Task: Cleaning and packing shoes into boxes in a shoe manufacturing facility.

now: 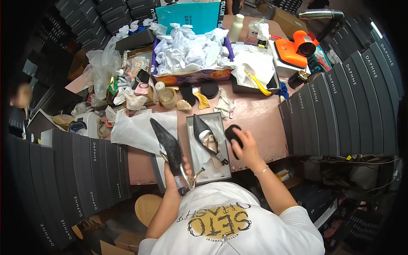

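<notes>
My left hand (172, 178) is closed round the heel end of a black pointed high-heeled shoe (165, 138) with gold-coloured trim and heel. Its toe points away from me, tilted over the table. A matching shoe (203, 131) lies in an open grey shoe box (190, 146), white stuffing visible inside it. To the right of that box, the fingers of my right hand (246, 146) are closed on a round black sponge-like pad (233, 135). White tissue paper (136, 127) spreads under and to the left of the held shoe.
Stacked dark shoe boxes (80, 174) line the left side, and more boxes (340, 110) stand at the right. Behind are a purple carton (187, 76) of crumpled white paper, a glass jar (168, 98), black pads (209, 89), a yellow-handled brush (260, 86) and an orange device (291, 53).
</notes>
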Tool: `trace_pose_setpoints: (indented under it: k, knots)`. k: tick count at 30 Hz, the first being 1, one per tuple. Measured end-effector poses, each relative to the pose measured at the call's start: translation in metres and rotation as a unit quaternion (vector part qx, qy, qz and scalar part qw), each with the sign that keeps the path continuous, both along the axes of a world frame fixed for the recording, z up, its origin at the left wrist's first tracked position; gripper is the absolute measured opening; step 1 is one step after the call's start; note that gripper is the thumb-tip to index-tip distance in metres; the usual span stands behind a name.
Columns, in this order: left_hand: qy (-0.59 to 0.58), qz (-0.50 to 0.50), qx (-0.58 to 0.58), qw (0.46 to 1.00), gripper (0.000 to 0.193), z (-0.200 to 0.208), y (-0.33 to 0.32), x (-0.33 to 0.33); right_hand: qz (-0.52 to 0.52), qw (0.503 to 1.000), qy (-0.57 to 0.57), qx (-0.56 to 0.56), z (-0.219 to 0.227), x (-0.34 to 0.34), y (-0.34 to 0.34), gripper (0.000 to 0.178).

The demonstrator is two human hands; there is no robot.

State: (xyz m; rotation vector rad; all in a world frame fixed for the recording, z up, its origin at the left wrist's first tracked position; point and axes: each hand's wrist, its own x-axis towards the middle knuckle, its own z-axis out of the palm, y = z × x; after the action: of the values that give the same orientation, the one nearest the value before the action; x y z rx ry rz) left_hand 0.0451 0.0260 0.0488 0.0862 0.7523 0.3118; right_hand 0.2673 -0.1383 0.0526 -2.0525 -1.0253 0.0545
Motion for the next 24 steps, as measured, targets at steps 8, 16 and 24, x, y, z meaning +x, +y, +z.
trace_pose_setpoints:
  k: [8,16,24]
  knots:
    - [0.088,0.007,0.083,0.993,0.062,-0.007,-0.051,-0.008,-0.068,0.966,-0.210,-0.135,-0.122,0.108,0.014,0.036]
    - [0.115,0.044,0.061,0.991,0.054,-0.001,-0.050,0.009,-0.053,0.987,0.007,-0.150,-0.142,0.188,0.139,0.034]
    - [0.094,0.088,-0.019,0.992,0.050,-0.015,-0.033,0.023,-0.092,0.985,0.040,-0.143,-0.184,0.187,0.156,0.019]
